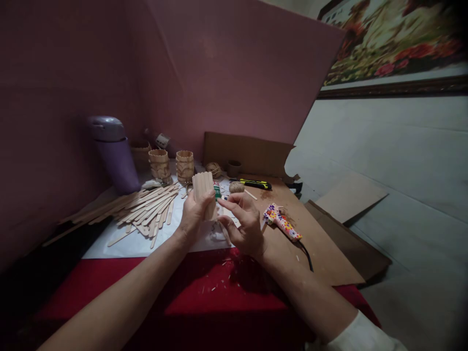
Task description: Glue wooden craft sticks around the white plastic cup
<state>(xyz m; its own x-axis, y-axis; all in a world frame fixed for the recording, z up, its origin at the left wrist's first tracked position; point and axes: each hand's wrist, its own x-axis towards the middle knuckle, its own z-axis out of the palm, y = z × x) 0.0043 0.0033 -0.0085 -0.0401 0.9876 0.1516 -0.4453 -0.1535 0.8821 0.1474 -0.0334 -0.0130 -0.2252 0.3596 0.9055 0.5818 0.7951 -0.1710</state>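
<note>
Left hand (pixel 195 214) is gripping a row of wooden sticks (pixel 202 187), above the counter (pixel 146 278). Green label (pixel 218 191) is showing just beside it. Right hand (pixel 243 222) is reaching near the label, fingers half-curled; can't tell if it's holding anything. Loose sticks (pixel 146 209) are lying left, flowered glue gun (pixel 281 222) is resting right on cardboard (pixel 321 258).

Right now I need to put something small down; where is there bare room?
Best looks the cardboard sheet, between the flowered glue gun and the sheet's right edge. The red cloth also shows a bare strip between the white paper and left forearm. Crowded: the left, with fanned wooden sticks; the back, with cups; around the left hand's stick bundle.
</note>
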